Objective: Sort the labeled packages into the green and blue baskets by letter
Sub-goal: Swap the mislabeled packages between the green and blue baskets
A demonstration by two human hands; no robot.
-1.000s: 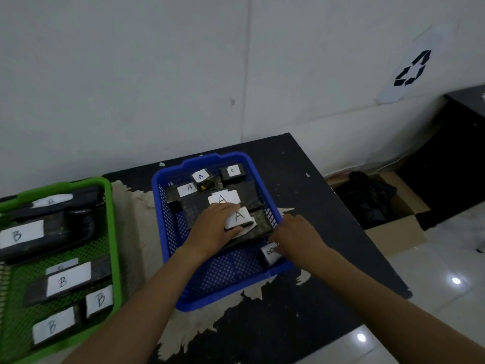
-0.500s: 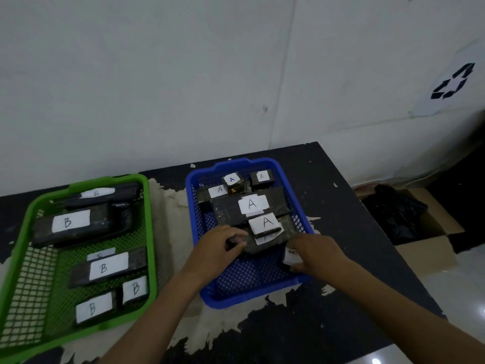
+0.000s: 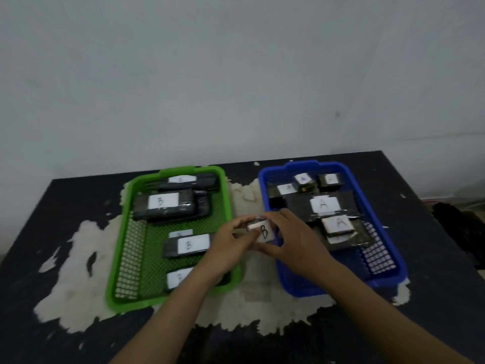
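Package labelled B (image 3: 263,231): a small dark parcel with a white label, held above the strip of table between the two baskets, about midway between the table's left and right edges. It touches neither basket, and the label faces up toward you.

Left hand (image 3: 231,248): your fingers are curled and pinch the left end of the package. Your forearm crosses the near right corner of the green basket.

Right hand (image 3: 298,243): your fingers wrap over the far side of the package and your thumb closes on its near side, so both hands grasp it together.

Green basket (image 3: 183,169): it stands toward the left edge of the table (image 3: 420,232) and holds dark packages marked B, namely a large one (image 3: 162,203) toward its far end, one (image 3: 187,245) at its middle, and one (image 3: 181,278) at its near end, partly hidden by your left forearm.

Blue basket (image 3: 301,164): it stands toward the right edge of the table and holds packages marked A, with two stacked labels (image 3: 324,204) and (image 3: 339,223) at its centre and smaller ones along its far end.

Pale worn patches (image 3: 78,258) spread over the dark tabletop beneath and around the baskets.
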